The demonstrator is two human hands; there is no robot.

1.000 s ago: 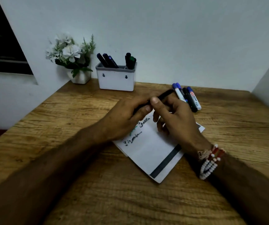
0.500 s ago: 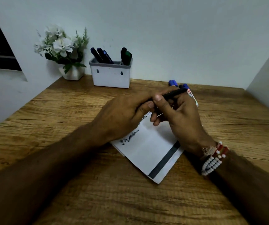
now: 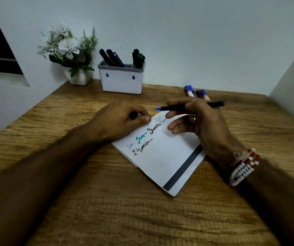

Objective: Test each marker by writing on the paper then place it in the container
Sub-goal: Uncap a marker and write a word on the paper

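Marker (image 3: pixel 178 107), black with a bare blue tip, lies nearly level in the right hand (image 3: pixel 201 121), pinched between thumb and forefinger above the far end of the paper (image 3: pixel 164 153), tip pointing left and clear of the sheet. The other right fingers are loosely spread. The left hand (image 3: pixel 121 119) rests on the paper's far left edge, its fingers curled round a small dark cap (image 3: pixel 133 115). Blue, green and black scribbles run along the paper's left side. On the tabletop (image 3: pixel 107 192), several loose markers (image 3: pixel 195 93) lie just beyond the right hand. The white container (image 3: pixel 122 80) stands at the far wall holding more markers, beside a flower pot (image 3: pixel 79 77).
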